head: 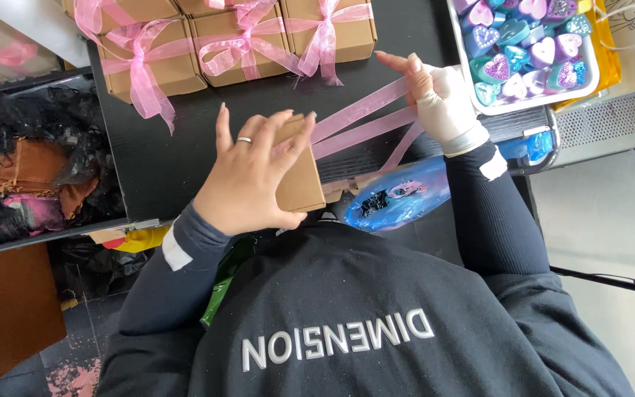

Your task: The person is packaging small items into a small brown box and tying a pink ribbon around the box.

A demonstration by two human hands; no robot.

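the left hand lies flat over a small brown cardboard box on the black bench, fingers spread and curled over the box's far edge, pinning it down rather than pinching it. from under those fingers a pink ribbon runs in two strands up and away to the right, its long axis slanting towards the right hand. that hand is the nearer one to the ribbon's far end: it wears a pale glove, and the strands pass round it, fingers stretched out straight and close together, holding the ribbon taut. a third strand drops back towards the body. so the box sits just beneath the left hand, the ribbon stretched between both. beyond, bow-tied boxes stand in a row, and a tray of heart-shaped pieces sits just right of the gloved hand.
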